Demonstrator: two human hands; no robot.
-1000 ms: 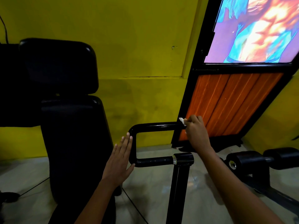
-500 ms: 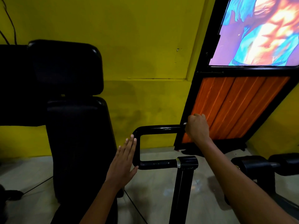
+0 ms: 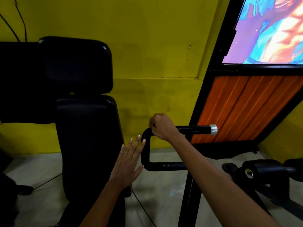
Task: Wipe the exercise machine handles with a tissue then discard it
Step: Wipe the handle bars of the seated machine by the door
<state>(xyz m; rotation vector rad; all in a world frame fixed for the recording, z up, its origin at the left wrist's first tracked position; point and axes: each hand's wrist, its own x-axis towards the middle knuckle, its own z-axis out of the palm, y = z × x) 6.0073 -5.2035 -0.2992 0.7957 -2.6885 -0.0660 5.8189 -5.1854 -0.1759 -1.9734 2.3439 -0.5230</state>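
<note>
A black U-shaped handle (image 3: 193, 128) of the exercise machine juts out in the middle, with a silver end cap (image 3: 213, 129) on its upper bar. My right hand (image 3: 161, 126) is closed around the upper bar near the left bend, and a sliver of white tissue (image 3: 153, 123) shows at its fingers. Flat and with fingers apart, my left hand (image 3: 128, 163) hovers just left of the handle's vertical part, holding nothing.
A black padded seat back (image 3: 85, 136) with a headrest (image 3: 73, 64) stands to the left. The handle's black post (image 3: 188, 202) runs down to the floor. Black roller pads (image 3: 268, 169) lie at the right. An orange-panelled door (image 3: 242, 108) and yellow wall are behind. Cables cross the floor.
My right hand slid left along the upper bar from its far end to the bend, uncovering the silver end cap. My left hand stayed open beside the handle.
</note>
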